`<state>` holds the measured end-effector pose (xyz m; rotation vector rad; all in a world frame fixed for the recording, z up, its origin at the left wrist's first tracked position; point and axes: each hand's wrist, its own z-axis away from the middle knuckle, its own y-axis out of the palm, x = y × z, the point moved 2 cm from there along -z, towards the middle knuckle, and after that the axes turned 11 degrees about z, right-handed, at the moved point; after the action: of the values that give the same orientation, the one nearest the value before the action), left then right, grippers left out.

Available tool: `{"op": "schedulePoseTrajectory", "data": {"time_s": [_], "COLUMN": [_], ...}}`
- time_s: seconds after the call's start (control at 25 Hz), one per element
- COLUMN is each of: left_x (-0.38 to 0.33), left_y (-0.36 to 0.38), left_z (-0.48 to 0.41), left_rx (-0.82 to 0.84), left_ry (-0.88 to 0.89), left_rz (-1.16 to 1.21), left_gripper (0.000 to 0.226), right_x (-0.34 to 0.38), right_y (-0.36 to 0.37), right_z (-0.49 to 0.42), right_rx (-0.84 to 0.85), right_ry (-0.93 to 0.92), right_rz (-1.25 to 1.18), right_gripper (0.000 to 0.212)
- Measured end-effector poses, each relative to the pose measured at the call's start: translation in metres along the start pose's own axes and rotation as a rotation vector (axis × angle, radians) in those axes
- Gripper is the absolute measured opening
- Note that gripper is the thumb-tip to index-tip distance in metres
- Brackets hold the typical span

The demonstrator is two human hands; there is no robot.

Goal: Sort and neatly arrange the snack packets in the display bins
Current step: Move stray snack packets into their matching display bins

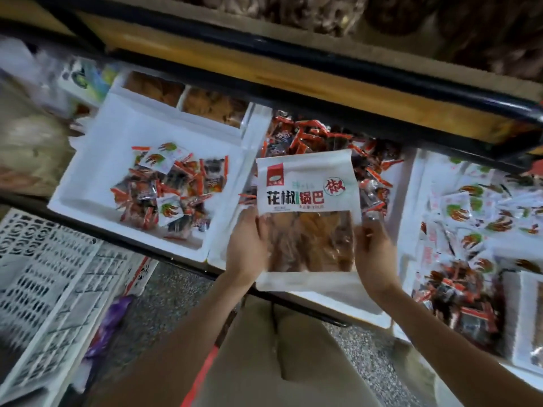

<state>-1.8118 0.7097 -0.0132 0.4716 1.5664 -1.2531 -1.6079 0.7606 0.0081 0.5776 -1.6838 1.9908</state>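
Both our hands hold one big white packet (305, 186) upright over the middle bin (361, 304). The left hand (245, 251) grips its left edge and the right hand (374, 254) grips its right edge, fingers curled round the sides. Through its clear window we see orange-brown snack pieces.

We count three white bins side by side. The left bin (97, 160) holds a loose heap of small packets (176, 195), mostly red and dark with a few white ones on top; it is too jumbled for us to count. The middle bin is piled with red packets (317, 136), partly hidden behind the big packet. The right bin (417, 183) holds many white packets (476, 210) with green and red print, and a cluster of red and dark ones nearer us.

Behind the left bin lie two bags of brown snacks (211, 104). One white slotted crate (44, 259) stands at lower left.
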Motion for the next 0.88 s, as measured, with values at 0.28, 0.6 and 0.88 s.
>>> {"op": "schedulePoseTrajectory", "data": {"time_s": [0.28, 0.6, 0.88], "left_x": [0.053, 0.135, 0.190], "left_y": [-0.115, -0.294, -0.364], "left_z": [-0.021, -0.095, -0.155], "left_rx": [-0.218, -0.358, -0.221], "left_ry": [-0.145, -0.257, -0.407], "left_rz": [-0.102, -0.212, -0.398], "left_gripper": [0.015, 0.014, 0.023], "right_x": [0.102, 0.255, 0.327], "right_y": [0.080, 0.242, 0.327], "right_z": [0.011, 0.010, -0.008], "right_rx": [0.209, 0.330, 0.508], "right_ry": [-0.180, -0.328, -0.289], "right_rz": [-0.116, -0.150, -0.099], "right_gripper": [0.010, 0.022, 0.011]}}
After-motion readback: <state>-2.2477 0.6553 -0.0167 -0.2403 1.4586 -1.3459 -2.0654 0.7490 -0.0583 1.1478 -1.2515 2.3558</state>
